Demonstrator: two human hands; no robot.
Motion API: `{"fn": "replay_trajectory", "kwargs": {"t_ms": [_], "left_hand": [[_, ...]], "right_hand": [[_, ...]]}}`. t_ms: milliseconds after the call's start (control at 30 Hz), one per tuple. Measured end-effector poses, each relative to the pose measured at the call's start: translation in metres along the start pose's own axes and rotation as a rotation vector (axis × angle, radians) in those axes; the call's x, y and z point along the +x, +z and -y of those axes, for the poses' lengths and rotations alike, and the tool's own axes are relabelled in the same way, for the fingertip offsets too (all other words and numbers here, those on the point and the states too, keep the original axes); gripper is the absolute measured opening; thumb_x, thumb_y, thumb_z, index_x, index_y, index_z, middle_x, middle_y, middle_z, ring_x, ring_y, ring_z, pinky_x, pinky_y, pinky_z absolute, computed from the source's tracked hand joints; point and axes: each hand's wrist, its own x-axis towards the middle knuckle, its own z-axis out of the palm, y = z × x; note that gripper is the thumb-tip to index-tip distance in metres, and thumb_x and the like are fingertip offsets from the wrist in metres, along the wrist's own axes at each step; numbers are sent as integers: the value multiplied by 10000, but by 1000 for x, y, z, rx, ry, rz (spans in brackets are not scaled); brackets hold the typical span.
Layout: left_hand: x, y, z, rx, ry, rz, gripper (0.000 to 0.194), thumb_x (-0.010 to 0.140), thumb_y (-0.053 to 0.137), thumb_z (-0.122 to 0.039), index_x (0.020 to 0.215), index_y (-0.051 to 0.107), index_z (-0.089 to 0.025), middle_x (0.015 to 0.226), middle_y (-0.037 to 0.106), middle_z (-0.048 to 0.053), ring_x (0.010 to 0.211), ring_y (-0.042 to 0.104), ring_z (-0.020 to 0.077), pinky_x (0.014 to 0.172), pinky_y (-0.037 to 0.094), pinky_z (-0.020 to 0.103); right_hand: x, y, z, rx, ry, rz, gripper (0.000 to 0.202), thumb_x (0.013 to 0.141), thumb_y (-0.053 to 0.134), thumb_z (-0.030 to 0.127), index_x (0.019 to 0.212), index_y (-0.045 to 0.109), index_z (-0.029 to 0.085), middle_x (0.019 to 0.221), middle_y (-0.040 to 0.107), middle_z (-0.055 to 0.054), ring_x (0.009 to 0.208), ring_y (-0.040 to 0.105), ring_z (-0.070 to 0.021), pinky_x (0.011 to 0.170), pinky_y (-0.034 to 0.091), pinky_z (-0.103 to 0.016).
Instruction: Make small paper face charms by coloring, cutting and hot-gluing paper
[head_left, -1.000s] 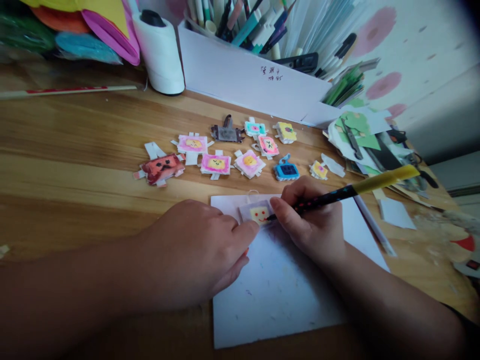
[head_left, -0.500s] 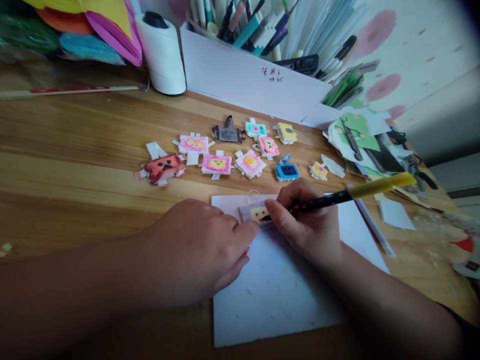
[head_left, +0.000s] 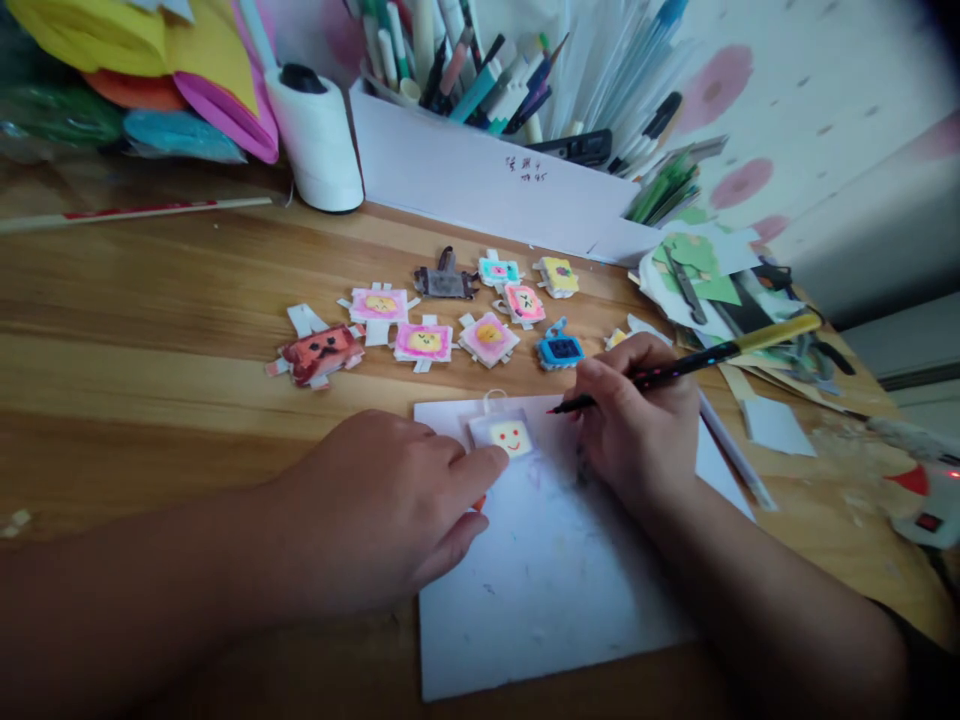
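Note:
My left hand point(head_left: 405, 500) lies curled on the desk and the edge of a white board point(head_left: 525, 620). Its index fingertip presses the lower edge of a small pale paper figure point(head_left: 480, 432) with a red-eyed, smiling face and a loop on top. A small orange thing point(head_left: 479, 504) shows between its fingers, mostly hidden. My right hand point(head_left: 645, 430) grips a black, dotted felt-tip pen point(head_left: 675, 368) with a yellow end. The reddish pen tip is just right of the figure, apart from it.
Several small coloured paper figures point(head_left: 424, 342) lie behind the board. A white thread spool point(head_left: 319, 140) and a white box point(head_left: 480, 170) full of pens stand at the back. Paper scraps point(head_left: 780, 425) and scissors point(head_left: 829, 360) are at right, with a thin stick point(head_left: 735, 450) nearer.
The pen tip has lifted off the figure and moved right with my right hand. A red smile now shows below the eyes. The view has shifted slightly.

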Motion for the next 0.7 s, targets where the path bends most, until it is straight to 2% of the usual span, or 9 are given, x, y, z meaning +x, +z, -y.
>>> {"fn": "replay_trajectory", "kwargs": {"t_ms": [100,167,300,367,433,533,633,700], "left_hand": [[0,-5,1,-76,-5,-142,212,890,491,-292,1066,532,-180,691,647,0,585,597,174,534,408,284],[1,-9,4,-119,-84,-245,167,903,477,-299,1018,514,-184,647,595,-27,546,556,146,511,375,262],[4,-12,11,-94,-238,-348,121,918,416,-277,906,490,-182,607,529,-46,513,501,122,510,361,254],[5,-12,14,-62,-202,-328,144,920,410,-270,871,508,-176,630,552,-30,545,527,131,529,374,263],[4,-10,14,-34,-93,-264,157,918,421,-258,878,547,-172,681,602,-6,603,572,145,558,393,270],[2,-6,10,13,56,-153,181,917,430,-232,968,595,-179,762,666,16,673,620,157,596,413,277],[1,-3,6,70,85,-103,224,911,427,-222,1029,615,-190,765,684,20,655,628,161,586,415,282],[1,-1,5,94,77,-88,241,905,422,-229,1033,623,-196,767,688,22,645,626,165,574,418,286]], "right_hand": [[12,-2,-1,229,118,-116,312,731,727,289,664,428,227,442,394,113,339,328,-64,382,380,-232],[20,-4,1,301,144,-163,334,722,737,320,691,417,230,419,364,133,327,283,-53,391,393,-226],[24,-10,2,320,109,-145,282,740,709,299,743,434,235,420,366,132,362,315,-66,428,412,-224],[21,-10,2,315,101,-101,265,738,700,283,729,440,230,442,383,122,369,321,-65,414,398,-220],[14,-9,2,250,66,-33,254,749,692,279,700,449,222,477,403,108,374,350,-65,392,371,-215],[3,-5,6,-4,-81,133,232,771,675,238,659,474,203,541,444,77,445,424,-73,418,345,-215],[-4,-1,11,-234,-241,263,225,769,639,173,626,466,194,556,436,67,488,394,-72,445,323,-212],[-5,1,13,-299,-285,302,228,768,618,156,619,449,196,550,419,69,480,368,-69,433,304,-206]]}}
